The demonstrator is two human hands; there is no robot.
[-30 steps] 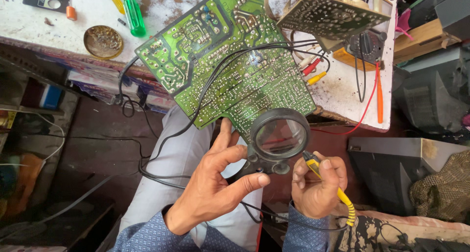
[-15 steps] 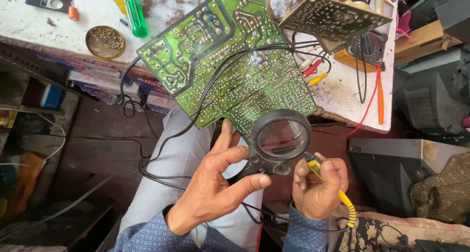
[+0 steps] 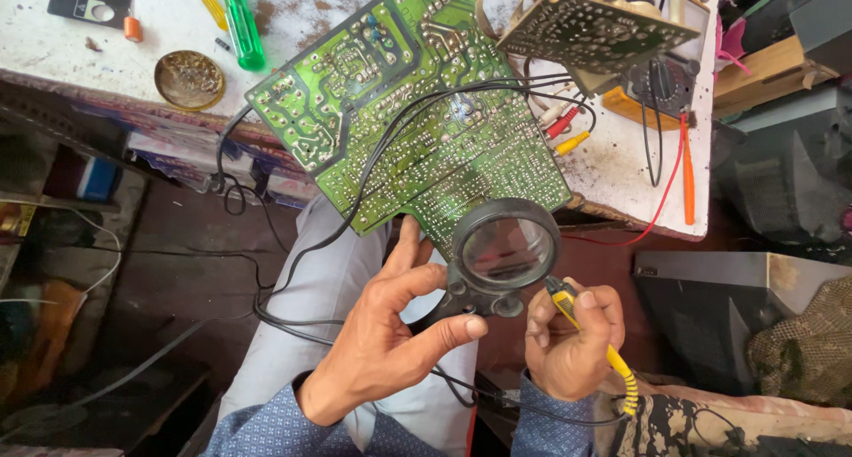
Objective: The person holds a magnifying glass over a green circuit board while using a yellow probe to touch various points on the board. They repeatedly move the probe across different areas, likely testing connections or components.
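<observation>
Round black-framed magnifier (image 3: 504,248) pinched in left hand (image 3: 390,333), lens over green circuit board's (image 3: 408,102) near edge; yellow probe (image 3: 586,333) gripped in right hand (image 3: 572,342), tip toward lens.

My workbench (image 3: 160,27) is a scuffed white top holding a green circuit board (image 3: 408,102), green screwdriver (image 3: 241,22) and round brass tin (image 3: 188,79).

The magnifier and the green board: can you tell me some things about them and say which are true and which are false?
1. The left hand holds the magnifier. True.
2. The right hand is empty. False: it holds a yellow probe.
3. The green board lies flat on the floor. False: it leans from the table over the person's lap.
4. A black cable runs across the board. True.
5. A green screwdriver lies on the table. True.
</observation>
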